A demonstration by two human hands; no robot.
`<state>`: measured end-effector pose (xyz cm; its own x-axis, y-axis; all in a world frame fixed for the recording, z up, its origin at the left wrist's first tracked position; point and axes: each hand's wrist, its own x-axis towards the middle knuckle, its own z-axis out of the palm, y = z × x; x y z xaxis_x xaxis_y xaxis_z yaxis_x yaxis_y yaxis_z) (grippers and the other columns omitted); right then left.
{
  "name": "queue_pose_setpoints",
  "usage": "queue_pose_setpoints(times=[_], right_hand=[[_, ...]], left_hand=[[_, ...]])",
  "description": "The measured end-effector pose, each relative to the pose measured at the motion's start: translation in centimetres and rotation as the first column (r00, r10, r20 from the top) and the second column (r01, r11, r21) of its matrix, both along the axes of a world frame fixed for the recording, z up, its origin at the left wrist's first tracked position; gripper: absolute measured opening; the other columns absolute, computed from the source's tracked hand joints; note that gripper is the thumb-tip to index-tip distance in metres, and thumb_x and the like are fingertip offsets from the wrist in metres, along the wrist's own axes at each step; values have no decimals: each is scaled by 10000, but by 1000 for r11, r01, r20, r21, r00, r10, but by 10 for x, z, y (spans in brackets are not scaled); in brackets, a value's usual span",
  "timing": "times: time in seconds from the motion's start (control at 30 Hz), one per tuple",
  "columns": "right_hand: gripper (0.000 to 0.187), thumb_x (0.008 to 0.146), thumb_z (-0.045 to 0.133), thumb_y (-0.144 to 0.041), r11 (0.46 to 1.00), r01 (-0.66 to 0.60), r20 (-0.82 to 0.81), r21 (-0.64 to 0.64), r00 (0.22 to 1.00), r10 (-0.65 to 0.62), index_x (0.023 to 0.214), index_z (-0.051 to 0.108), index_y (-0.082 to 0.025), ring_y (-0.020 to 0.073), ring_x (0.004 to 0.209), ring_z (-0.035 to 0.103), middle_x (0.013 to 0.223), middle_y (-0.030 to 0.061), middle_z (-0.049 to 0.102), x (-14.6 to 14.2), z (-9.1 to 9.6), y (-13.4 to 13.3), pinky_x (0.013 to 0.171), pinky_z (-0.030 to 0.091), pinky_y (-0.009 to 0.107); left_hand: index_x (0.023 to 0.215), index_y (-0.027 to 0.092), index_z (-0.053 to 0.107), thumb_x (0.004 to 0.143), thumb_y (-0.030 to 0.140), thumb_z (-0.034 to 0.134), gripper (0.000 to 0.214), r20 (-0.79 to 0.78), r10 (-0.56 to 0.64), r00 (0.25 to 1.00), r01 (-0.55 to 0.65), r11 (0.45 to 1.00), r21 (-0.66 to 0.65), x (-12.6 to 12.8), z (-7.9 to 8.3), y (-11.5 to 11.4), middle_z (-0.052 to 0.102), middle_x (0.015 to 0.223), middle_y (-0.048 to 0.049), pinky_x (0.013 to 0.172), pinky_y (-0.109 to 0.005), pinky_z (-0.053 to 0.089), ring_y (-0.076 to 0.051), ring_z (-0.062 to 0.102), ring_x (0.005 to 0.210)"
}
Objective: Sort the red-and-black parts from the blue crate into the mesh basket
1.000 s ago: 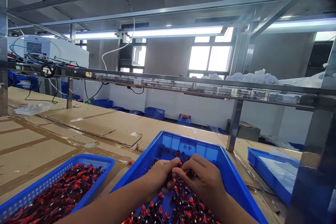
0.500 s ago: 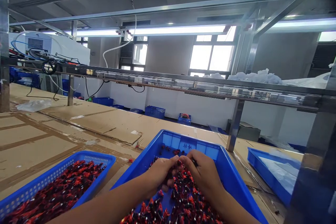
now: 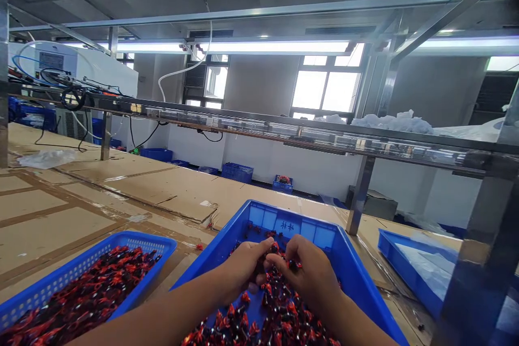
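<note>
Over the blue bin (image 3: pixel 227 240), my left hand (image 3: pixel 247 265) pinches a small shiny red-and-black piece (image 3: pixel 274 247) between thumb and fingers. My right hand (image 3: pixel 312 270) is right beside it, fingers curled and thumb reaching toward my left fingertips. A dark bit shows by its curled fingers, but I cannot make out what it grips. Beneath both hands lie many loose red-and-black pieces (image 3: pixel 284 313) of the same glossy look, heaped toward the near end of the bin.
To the left stands a blue perforated basket (image 3: pixel 168 248) full of similar pieces. A blue tray (image 3: pixel 389 240) with white sheeting is at the right, behind a metal post (image 3: pixel 474 259). Cardboard (image 3: pixel 138 189) covers the table. A metal shelf rail (image 3: pixel 251 125) crosses above.
My right thumb has dropped slightly and drawn away from my left thumb tip, leaving the small piece more visible. The view has shifted a little.
</note>
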<state>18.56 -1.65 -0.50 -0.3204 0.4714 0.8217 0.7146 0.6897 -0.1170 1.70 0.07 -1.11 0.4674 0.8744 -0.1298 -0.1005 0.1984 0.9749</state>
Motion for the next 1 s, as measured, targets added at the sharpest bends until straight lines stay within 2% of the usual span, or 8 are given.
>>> queue_pose_setpoints(times=[0.3, 0.4, 0.5, 0.6, 0.7, 0.77, 0.87, 1.0], right_hand=[[358, 892, 590, -469, 1000, 4, 45, -9, 999, -3, 679, 433, -228, 130, 508, 458, 589, -38, 504, 0, 0, 2, 517, 355, 245], [342, 912, 547, -472, 988, 21, -23, -150, 999, -25, 701, 421, -234, 137, 511, 456, 588, -47, 492, -1, 0, 2, 510, 346, 247], [325, 976, 411, -460, 946, -10, -204, -324, 977, -59, 735, 414, -242, 148, 526, 466, 586, -52, 480, 1, 1, 5, 497, 349, 244], [297, 988, 367, -461, 929, -56, -269, -366, 962, -48, 826, 480, -240, 163, 548, 489, 621, -44, 506, 6, 4, 10, 511, 367, 255], [262, 988, 385, -423, 933, -84, -209, -351, 978, 10, 1019, 573, -243, 174, 608, 542, 693, -25, 572, 8, 9, 9, 578, 405, 270], [254, 946, 488, -429, 935, -55, -133, -350, 991, 9, 1081, 605, -247, 182, 630, 557, 696, -20, 588, 7, 12, 6, 591, 406, 273], [352, 820, 675, -445, 936, -4, -16, -352, 1000, -2, 1104, 629, -242, 192, 641, 559, 706, -17, 607, 4, 14, 2, 590, 393, 276], [212, 875, 620, -365, 929, -18, 27, -369, 999, 30, 1057, 656, -263, 172, 588, 537, 633, -42, 566, 4, 14, 1, 562, 356, 263]], left_hand=[[729, 162, 529, 724, 719, 593, 561, 32, -7, 999, 8, 1000, -27, 0, -2, 2, 438, 665, 40, 402, -188, 139, -46, 364, 459], [801, 160, 563, 705, 702, 630, 555, 77, -13, 997, 18, 998, -58, -1, -2, 3, 441, 694, 46, 397, -184, 116, -32, 349, 448], [915, 153, 601, 684, 685, 667, 584, 107, 4, 994, 7, 995, -104, -2, -3, 5, 427, 692, 58, 397, -175, 101, -20, 333, 441], [948, 138, 614, 678, 680, 677, 608, 113, 30, 993, -17, 993, -118, -4, -4, 7, 428, 686, 60, 393, -171, 101, -15, 326, 435], [953, 143, 610, 681, 673, 679, 600, 121, 37, 992, -23, 993, -118, -4, -4, 8, 433, 685, 60, 391, -171, 100, -16, 333, 433], [944, 152, 598, 683, 660, 688, 578, 139, 37, 990, -21, 993, -115, -4, -3, 8, 442, 683, 59, 392, -170, 95, -19, 344, 437], [941, 144, 597, 704, 638, 683, 555, 152, 35, 988, -20, 995, -99, -3, -2, 7, 460, 668, 51, 392, -170, 100, -23, 348, 439], [857, 144, 579, 719, 600, 693, 490, 134, -16, 991, 26, 997, -76, -4, 1, 5, 466, 669, 48, 389, -174, 106, -23, 343, 432]])
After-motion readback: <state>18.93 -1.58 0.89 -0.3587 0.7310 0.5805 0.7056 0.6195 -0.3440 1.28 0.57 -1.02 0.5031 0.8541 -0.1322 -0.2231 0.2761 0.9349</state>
